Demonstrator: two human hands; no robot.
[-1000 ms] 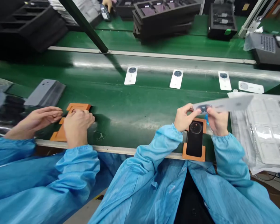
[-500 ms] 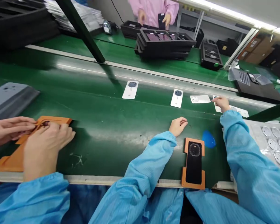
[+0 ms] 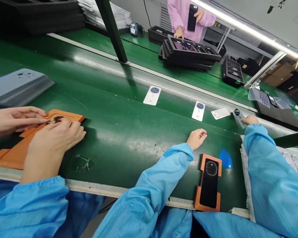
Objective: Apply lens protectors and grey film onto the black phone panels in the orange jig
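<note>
My right hand [image 3: 250, 119] reaches far across the bench on the right, its fingers pinching the edge of a thin pale phone-shaped sheet [image 3: 238, 119] with a black camera-ring piece at its top. The sheet is tilted. My left hand [image 3: 196, 138] rests on the green surface with its fingers curled, and nothing shows in it. Just below it, a black phone panel [image 3: 209, 186] with a round camera area lies in an orange fixture [image 3: 211, 209]. Left of the right hand are a white card [image 3: 220, 113] lying sideways and two upright white cards, one [image 3: 198, 111] nearer, one [image 3: 152, 96] farther.
At left, a co-worker's hands [image 3: 48, 142] work on another orange fixture [image 3: 72, 115]. A blue patch [image 3: 225, 159] lies beside my fixture; a sheet of round pieces [image 3: 296, 162] is at right. Across the bench, a person in pink [image 3: 186, 19] holds a phone behind stacked black trays [image 3: 188, 56].
My right hand has drawn one phone-shaped sheet up from the row and tilted it. My left hand stays near the fixture. The view has shifted; the person in pink has raised a phone.
</note>
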